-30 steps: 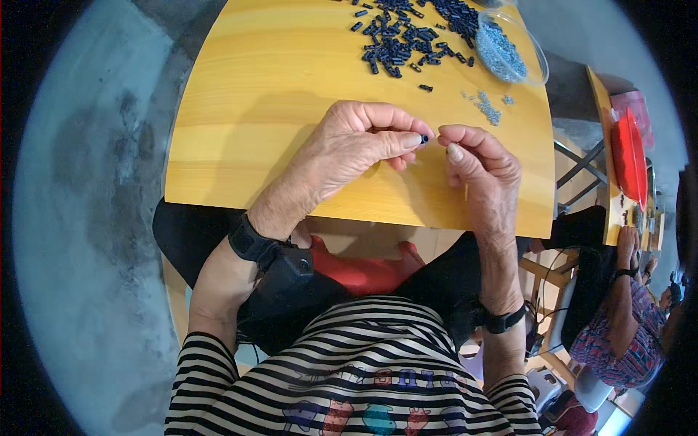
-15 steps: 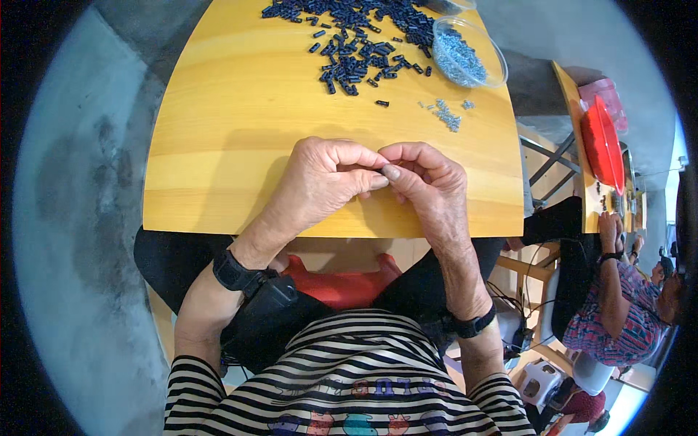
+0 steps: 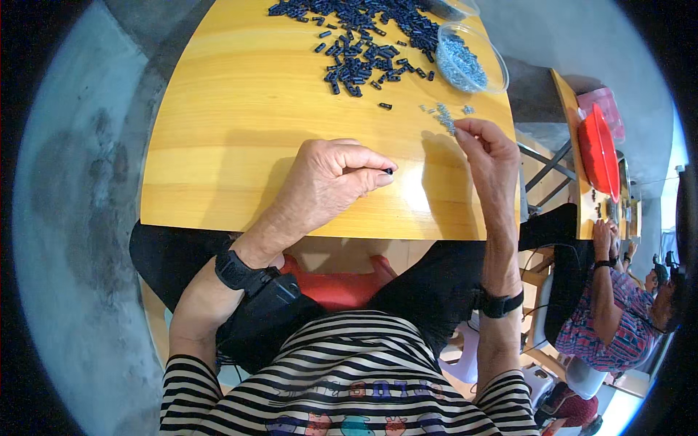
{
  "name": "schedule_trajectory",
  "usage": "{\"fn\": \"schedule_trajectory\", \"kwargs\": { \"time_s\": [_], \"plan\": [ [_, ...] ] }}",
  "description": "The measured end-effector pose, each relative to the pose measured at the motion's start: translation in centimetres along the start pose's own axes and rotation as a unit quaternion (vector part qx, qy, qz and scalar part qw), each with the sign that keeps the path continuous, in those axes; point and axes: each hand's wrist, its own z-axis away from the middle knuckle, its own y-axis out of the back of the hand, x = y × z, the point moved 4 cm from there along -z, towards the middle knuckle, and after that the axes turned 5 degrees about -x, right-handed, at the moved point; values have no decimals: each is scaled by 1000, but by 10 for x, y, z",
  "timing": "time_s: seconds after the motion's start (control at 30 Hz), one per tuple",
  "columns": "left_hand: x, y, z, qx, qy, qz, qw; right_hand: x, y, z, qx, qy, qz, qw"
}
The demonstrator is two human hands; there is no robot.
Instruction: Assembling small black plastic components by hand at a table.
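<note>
The small black piece (image 3: 390,171) is in the left hand (image 3: 329,173), held up over the counter (image 3: 218,109), and I can see only its dark end poking out past the fingertips. The left grip is a pinch, with thumb and pointer finger squeezed on that piece. The left arm slants up from the lower left, the back of the hand shows, and the other fingers are mostly tucked out of sight. The right hand (image 3: 494,151) reaches farther out, its arm nearly straight up and down, its fingers pointing toward the little pile of silvery bits (image 3: 445,116). The tips of the right grip are very near each other, but I cannot tell if they pinch a bit or nothing, because the bits are so tiny. The right fingertips cover the near end of that pile. Farther away lies a big heap of black pieces (image 3: 356,69), cut off at the top. Beside it is a clear bowl (image 3: 496,78) full of silvery bits, and behind that a second bowl (image 3: 458,9) is cut off too. Another person's hands (image 3: 605,236), way over on the right, are too small to make out well.
</note>
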Motion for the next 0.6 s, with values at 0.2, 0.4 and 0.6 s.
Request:
{"fn": "schedule_trajectory", "kwargs": {
  "time_s": [0.2,0.4,0.6],
  "plan": [
    [-4,0,0,-1,1,19,1000,-23,-20,-31,8,159,168,973],
    [3,2,0,4,-35,-33,999,-22,-40,-47,-38,176,281,943],
    [1,2,-1,7,-25,-12,1000,-23,-51,-40,-34,198,310,929]
  ]
}}
